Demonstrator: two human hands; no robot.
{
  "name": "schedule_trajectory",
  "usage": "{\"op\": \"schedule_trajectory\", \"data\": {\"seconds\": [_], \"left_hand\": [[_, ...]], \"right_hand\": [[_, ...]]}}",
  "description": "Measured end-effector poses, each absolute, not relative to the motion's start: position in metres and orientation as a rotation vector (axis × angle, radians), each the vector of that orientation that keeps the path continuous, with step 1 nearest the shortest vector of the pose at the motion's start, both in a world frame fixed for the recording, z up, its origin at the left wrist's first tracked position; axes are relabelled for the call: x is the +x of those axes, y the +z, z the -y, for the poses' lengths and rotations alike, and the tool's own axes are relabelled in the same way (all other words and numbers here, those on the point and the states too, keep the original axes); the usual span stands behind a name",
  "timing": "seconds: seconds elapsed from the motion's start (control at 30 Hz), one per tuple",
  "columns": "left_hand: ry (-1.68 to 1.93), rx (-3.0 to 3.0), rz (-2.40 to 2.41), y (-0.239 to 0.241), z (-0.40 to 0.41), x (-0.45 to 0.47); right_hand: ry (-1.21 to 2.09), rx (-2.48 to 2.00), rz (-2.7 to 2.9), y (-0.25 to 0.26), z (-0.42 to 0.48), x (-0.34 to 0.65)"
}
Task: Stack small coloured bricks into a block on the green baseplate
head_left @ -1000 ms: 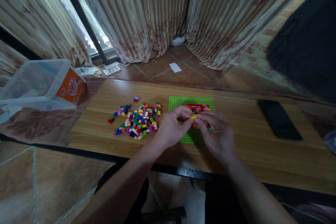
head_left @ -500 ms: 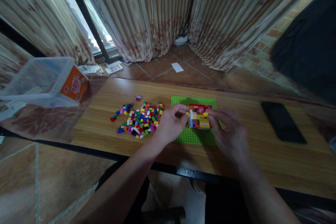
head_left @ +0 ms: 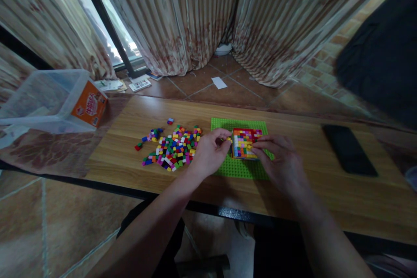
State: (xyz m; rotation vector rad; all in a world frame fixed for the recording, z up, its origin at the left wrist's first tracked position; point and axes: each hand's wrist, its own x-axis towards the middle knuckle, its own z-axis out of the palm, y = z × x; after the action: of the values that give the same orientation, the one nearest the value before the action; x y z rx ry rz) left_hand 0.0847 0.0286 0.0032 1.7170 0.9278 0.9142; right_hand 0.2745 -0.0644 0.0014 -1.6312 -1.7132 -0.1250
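Observation:
A green studded baseplate [head_left: 241, 169] lies on the wooden table [head_left: 309, 182]. A block of small multicoloured bricks [head_left: 245, 141] covers its far part. My left hand [head_left: 210, 153] is curled at the block's left edge, its fingertips pinched on a small yellow brick [head_left: 229, 139]. My right hand [head_left: 282, 163] rests over the plate's right side, fingers bent, fingertips touching the block's near right corner. A loose heap of coloured bricks [head_left: 172, 147] lies left of the plate.
A clear plastic tub [head_left: 42, 102] with an orange label stands at the far left. A black phone [head_left: 349, 150] lies on the table to the right. Curtains, tiled floor and scattered papers are beyond the table's far edge.
Both hands were joined over the plate, pinching a yellow brick together. They have parted, uncovering the brick block: left hand now at its left edge, right hand at its right.

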Motion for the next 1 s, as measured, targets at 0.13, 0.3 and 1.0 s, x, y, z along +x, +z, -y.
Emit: {"op": "schedule_trajectory", "data": {"seconds": [0.13, 0.3, 1.0], "left_hand": [[0.889, 1.728, -0.923, 0.007, -0.027, 0.084], [0.885, 1.739, -0.930, 0.006, -0.027, 0.083], [0.906, 1.746, -0.943, 0.004, -0.029, 0.083]], "right_hand": [[-0.136, -1.664, 1.633, -0.002, 0.062, 0.272], [-0.157, -1.652, 1.619, -0.001, 0.062, 0.272], [-0.246, -1.639, 1.808, 0.004, 0.072, 0.271]]}}
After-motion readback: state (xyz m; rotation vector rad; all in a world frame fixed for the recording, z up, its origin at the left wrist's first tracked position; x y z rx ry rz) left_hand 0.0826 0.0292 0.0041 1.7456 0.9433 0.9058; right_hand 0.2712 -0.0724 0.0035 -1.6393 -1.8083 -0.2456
